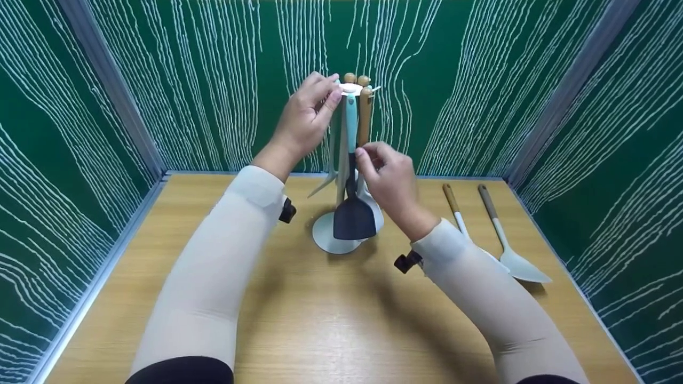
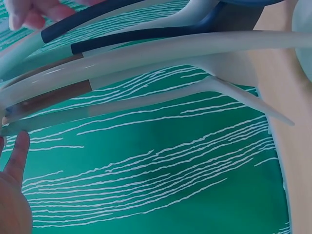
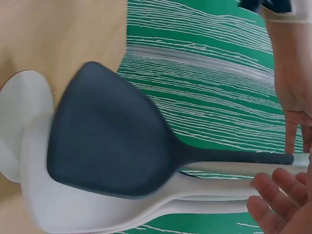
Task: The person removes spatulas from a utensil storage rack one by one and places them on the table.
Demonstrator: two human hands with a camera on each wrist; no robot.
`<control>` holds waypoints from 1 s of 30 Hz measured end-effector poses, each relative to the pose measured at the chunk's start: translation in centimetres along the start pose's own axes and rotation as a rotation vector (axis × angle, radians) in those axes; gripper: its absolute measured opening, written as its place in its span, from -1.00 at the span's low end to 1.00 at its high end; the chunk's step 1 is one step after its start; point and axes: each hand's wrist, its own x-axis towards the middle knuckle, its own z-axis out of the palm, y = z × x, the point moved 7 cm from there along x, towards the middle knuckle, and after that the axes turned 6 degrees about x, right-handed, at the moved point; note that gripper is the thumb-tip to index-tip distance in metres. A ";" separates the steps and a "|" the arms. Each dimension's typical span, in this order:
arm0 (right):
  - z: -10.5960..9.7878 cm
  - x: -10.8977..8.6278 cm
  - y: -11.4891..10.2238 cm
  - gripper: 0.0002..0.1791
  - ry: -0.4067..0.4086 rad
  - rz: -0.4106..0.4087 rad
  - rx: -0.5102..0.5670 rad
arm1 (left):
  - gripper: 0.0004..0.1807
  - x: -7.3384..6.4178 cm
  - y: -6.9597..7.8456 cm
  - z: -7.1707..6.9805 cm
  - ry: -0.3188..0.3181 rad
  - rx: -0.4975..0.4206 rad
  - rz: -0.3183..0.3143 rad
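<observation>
A dark spatula (image 1: 354,220) with a teal handle (image 1: 351,125) hangs blade-down from a utensil stand (image 1: 332,240), just above the centre of the head frame. Behind it, beside its handle, hangs a wooden-handled utensil (image 1: 365,120).

The left hand (image 1: 304,117) is up at the stand's top, left of the spatula. Its thumb and fingers look bent together there, and the left wrist view shows their tips on the handle end of a pale turner (image 2: 243,97). The right hand (image 1: 392,173) is at the middle right of that cluster, thumb tip at the dark shaft just under the teal part, fingers loosely curled; the handle runs off the right edge of the right wrist view, so I cannot tell whether it really grips the spatula.

The spatula should be light, with a fairly stiff shaft and perhaps a little give at the blade's edge. The smooth teal handle may slip a bit; a pinch at its lower end looks surest, though the blade could swing. Two more utensils, a wooden-handled one (image 1: 452,202) and a grey-handled turner (image 1: 523,266), lie on the table (image 1: 299,330) at the right.
</observation>
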 end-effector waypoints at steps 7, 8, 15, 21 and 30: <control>1.3 -0.8 0.1 -0.69 -0.071 0.036 0.018 | -0.61 0.1 -0.1 0.0 0.001 0.004 -0.011; 1.5 -0.9 0.3 -0.69 -0.086 0.049 0.025 | -0.61 0.1 -0.2 0.0 0.003 0.000 -0.010; 2.9 -1.4 1.5 -0.70 -0.154 0.148 0.073 | -0.56 -0.2 -0.1 0.0 -0.008 -0.006 -0.014; 3.8 -1.2 1.6 -0.70 -0.168 0.158 0.127 | -0.60 0.0 -0.2 0.0 -0.005 0.008 -0.005; 4.0 -1.1 1.4 -0.65 -0.171 0.167 0.149 | -0.63 0.2 -0.2 0.0 -0.011 0.028 -0.006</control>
